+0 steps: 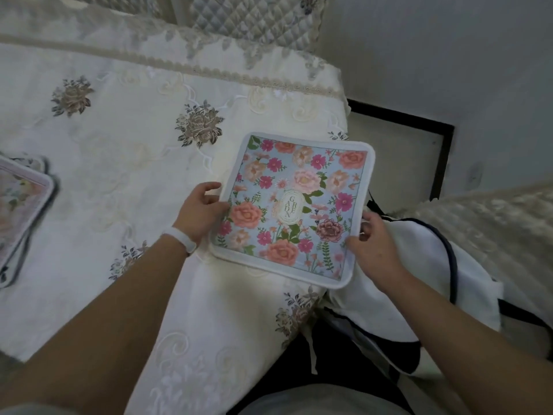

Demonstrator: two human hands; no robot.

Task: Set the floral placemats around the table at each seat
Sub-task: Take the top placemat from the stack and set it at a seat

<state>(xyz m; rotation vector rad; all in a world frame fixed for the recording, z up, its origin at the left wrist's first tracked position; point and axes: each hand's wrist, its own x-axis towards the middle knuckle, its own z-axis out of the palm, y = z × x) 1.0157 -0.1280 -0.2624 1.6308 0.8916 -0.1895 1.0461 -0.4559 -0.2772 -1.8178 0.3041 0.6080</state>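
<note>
the left hand [203, 211] and right hand [374, 247] are holding a floral placemat [293, 205] at the counter [119, 163] corner, fingers [209, 188] clamping its opposite edges. a second placemat [18, 205] is lying far left.

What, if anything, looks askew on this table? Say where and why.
The floral placemat, held by the left hand and right hand, is skewed to the tablecloth edge, its right side overhanging the corner.

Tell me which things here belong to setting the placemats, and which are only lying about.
Belongs: floral placemat, gripped by left hand and right hand; second placemat at the left; covered table.
Lying about: white bag with dark trim; quilted chair cover.
</note>
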